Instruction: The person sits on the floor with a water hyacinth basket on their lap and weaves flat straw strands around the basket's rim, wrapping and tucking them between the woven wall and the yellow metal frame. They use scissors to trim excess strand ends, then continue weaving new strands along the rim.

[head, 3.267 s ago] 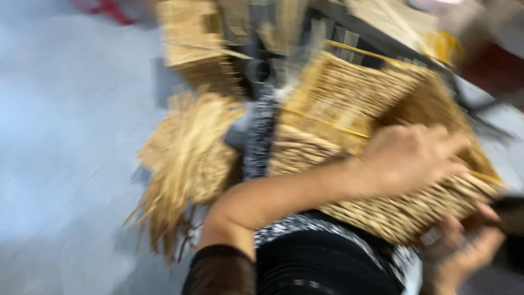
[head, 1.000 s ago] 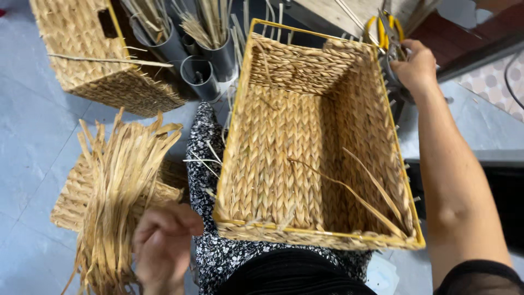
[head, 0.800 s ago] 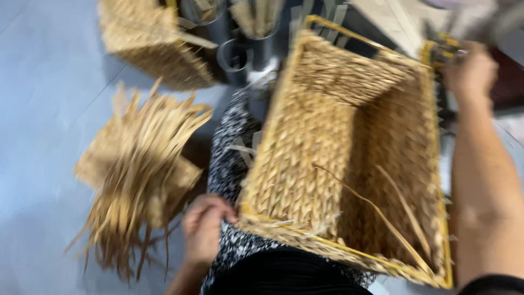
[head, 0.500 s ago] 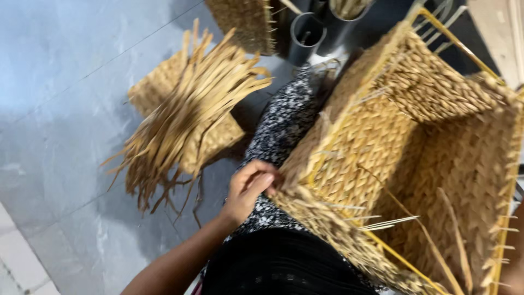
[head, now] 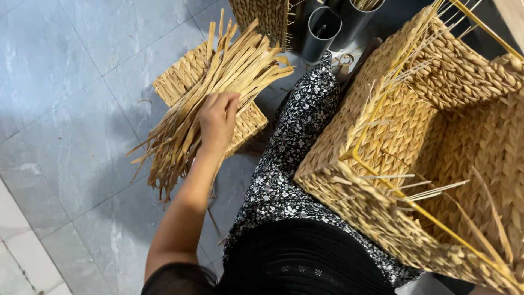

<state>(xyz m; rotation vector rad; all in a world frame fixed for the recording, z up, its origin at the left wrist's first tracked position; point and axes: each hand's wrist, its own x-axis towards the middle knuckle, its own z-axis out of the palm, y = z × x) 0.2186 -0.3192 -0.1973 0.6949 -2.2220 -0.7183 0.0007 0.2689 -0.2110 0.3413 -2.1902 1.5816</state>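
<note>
Right hand: outside the view; its state cannot be told.

Large woven basket (head: 436, 136): rectangular, natural fibre over a yellow wire frame (head: 382, 180). Cut off at the right and bottom edges, so the far walls and most of the rim are unseen. Tilted, one corner toward the lap, resting against the person's patterned skirt (head: 297, 158). Loose fibre ends and thin wire tips stick out along the near rim.

Left hand (head: 218, 120): arm reaches from the lower left of the view, back of the hand up. The fingers (head: 232, 104) lie narrow and close together, pressed down on the bundle; the undersides are hidden, so whether any strips are pinched beneath them cannot be told.

Bundle of flat straw strips (head: 218, 82): pale tan, lying slantwise across a flat woven panel (head: 183, 76) on the grey tiled floor (head: 71, 93). The strips run under the fingers, fanning past the fingertips toward the upper right and trailing behind the wrist toward the lower left, where the ends spill onto the floor.

Background, top edge: a second woven basket (head: 265, 16), cut off; two dark grey tubes (head: 322, 30) standing just beside it, their contents partly out of view.
</note>
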